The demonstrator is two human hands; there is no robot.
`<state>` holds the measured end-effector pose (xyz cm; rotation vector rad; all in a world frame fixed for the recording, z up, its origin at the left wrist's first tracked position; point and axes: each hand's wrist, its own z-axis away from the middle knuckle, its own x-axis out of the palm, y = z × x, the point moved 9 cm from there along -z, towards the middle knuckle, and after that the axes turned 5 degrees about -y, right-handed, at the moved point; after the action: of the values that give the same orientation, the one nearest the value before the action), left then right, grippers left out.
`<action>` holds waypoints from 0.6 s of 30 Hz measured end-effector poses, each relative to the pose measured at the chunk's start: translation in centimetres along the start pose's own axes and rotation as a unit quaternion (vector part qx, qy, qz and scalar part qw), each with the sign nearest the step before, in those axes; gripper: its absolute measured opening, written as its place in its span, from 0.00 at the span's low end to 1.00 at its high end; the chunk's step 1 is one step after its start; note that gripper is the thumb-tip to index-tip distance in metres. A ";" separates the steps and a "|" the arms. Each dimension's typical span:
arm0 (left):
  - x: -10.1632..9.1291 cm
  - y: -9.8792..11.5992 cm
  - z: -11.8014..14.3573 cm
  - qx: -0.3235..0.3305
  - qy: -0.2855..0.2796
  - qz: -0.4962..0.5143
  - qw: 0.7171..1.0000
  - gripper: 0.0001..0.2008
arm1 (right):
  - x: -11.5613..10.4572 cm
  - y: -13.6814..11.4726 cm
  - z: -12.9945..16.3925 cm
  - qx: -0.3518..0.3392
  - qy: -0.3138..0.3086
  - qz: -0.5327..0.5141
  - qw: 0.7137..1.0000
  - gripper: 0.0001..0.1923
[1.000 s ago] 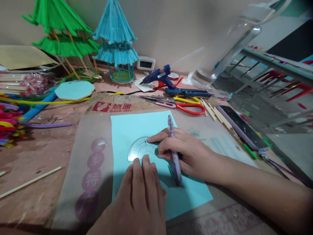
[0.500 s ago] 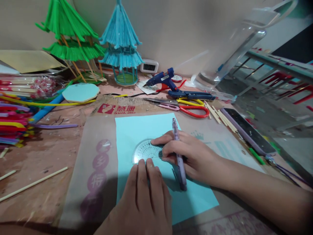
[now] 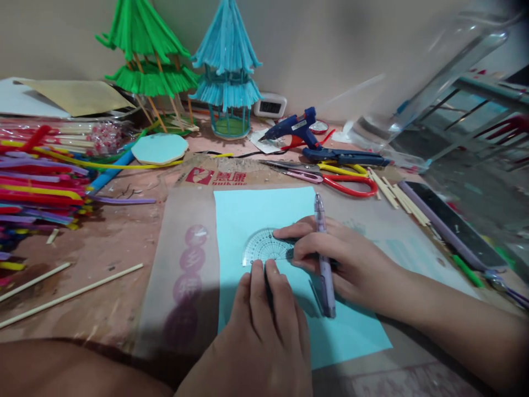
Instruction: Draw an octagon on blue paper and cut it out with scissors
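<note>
On the head view, my only feed, I have the protractor lying flat on the blue paper, arc toward 12 o'clock. I judge it light, thin, stiff plastic, slick enough to skid on paper and liable to crack if bent hard. I would pin it flat by its straight edge or take it by the rim.

My left hand grips nothing; its fingers are extended, tips on or just beside the straight edge, so the protractor sits at 12 o'clock from them. My right hand is curled around the pen, with its index fingertip at the arc near 1 o'clock. The protractor lies at 9 o'clock from that hand, whose fingers hide the 3 o'clock corner.
</note>
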<state>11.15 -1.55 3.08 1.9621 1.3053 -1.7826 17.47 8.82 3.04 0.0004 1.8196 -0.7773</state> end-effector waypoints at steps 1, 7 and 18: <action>-0.1 0.1 0.0 0.002 0.006 0.001 1.000 0.13 | 0.0 0.0 0.0 0.000 0.001 0.001 1.000 0.06; 0.1 0.0 -0.1 0.000 -0.011 -0.013 1.000 0.13 | 0.0 -0.1 -0.1 -0.003 -0.002 -0.006 1.000 0.07; 0.2 0.1 0.0 -0.002 -0.003 0.004 1.000 0.15 | -0.2 -0.3 -0.1 -0.005 0.003 -0.011 1.000 0.06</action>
<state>11.18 -1.48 2.83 1.9568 1.2959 -1.7780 17.32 8.71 3.35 -0.0224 1.8322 -0.7849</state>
